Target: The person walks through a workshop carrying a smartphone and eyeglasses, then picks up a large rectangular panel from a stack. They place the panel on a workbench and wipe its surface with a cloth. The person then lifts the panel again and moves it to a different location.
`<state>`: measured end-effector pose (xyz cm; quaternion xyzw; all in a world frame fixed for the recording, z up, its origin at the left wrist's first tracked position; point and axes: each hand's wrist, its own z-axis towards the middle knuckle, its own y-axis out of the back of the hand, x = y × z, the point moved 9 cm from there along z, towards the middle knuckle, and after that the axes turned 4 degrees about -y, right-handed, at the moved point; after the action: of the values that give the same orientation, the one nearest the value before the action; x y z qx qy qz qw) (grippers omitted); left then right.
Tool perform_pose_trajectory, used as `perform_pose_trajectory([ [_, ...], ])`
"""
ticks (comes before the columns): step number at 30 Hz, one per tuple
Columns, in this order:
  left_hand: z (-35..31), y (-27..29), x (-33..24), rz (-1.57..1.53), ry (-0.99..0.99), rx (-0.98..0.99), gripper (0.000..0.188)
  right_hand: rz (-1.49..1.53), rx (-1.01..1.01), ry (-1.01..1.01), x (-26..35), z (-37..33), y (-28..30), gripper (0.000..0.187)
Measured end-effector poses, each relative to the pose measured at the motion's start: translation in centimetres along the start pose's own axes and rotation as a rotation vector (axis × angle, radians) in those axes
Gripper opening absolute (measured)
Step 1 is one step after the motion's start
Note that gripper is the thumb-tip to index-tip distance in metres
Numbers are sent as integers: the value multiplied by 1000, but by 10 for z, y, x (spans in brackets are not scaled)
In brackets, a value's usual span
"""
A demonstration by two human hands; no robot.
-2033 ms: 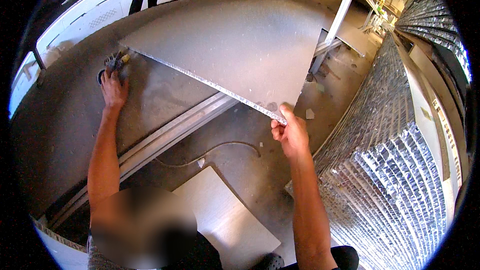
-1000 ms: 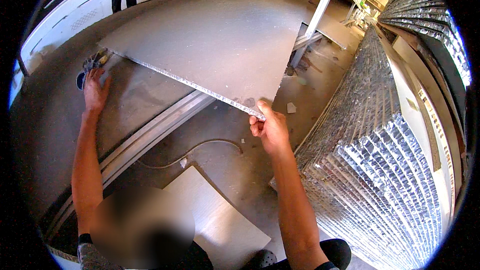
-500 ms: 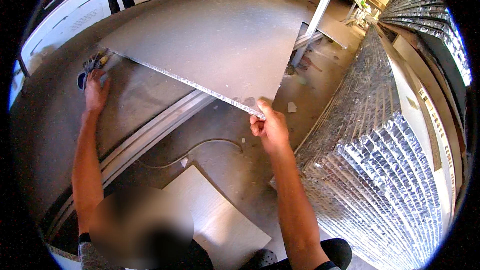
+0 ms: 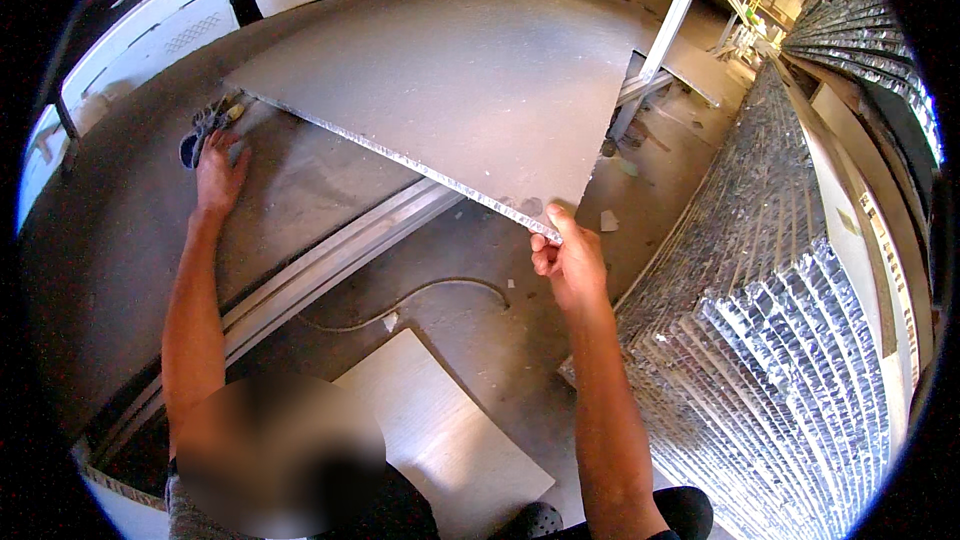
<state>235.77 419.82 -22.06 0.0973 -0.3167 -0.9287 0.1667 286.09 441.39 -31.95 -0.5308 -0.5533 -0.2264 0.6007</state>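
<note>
My right hand (image 4: 572,258) pinches the near corner of a large flat grey panel (image 4: 470,90), thumb on top and fingers curled below. A pale, rough honeycomb core shows along the panel's cut edge. Its far part lies over the dusty grey worktable (image 4: 290,165), while the held corner juts past the metal rail. On the left, my left hand (image 4: 220,175) reaches over the table, its fingers closed around a small dark grey, crumpled-looking thing (image 4: 210,122) with a yellowish patch. That thing lies beside the panel's left corner; its exact kind is unclear.
A silvery metal rail (image 4: 345,250) runs along the table's near edge. To the right stands a tall stack of honeycomb-core panels (image 4: 770,340). A pale board (image 4: 450,430) lies on the floor near my feet, with a thin cable (image 4: 430,285) beyond. A metal post (image 4: 665,30) rises behind the panel.
The whole view has shifted slightly, so everything appears farther right. Both hands keep about the same places against the panel and the dark grey thing.
</note>
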Motion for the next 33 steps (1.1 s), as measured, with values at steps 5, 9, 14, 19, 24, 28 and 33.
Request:
perform_pose_trajectory([
  [5,5,6,-16,-30,-15,47,30,-8,21,17,2,0,0,33],
  [9,5,14,-19,-55,-49,12,28,-5,11,5,0,0,0,33],
  [14,9,14,-35,-121,-47,48,28,-21,24,18,2,0,3,33],
  [19,6,-1,-10,-180,-29,30,31,-55,44,-114,-6,9,5,39],
  [24,13,-12,-21,-238,108,70,40,-124,13,-147,-2,6,7,51],
  [28,13,-27,-17,-757,301,101,44,-85,61,-159,-1,9,-5,50],
  [33,-2,-52,-79,-1180,657,410,43,-1,-5,-48,5,13,2,32],
])
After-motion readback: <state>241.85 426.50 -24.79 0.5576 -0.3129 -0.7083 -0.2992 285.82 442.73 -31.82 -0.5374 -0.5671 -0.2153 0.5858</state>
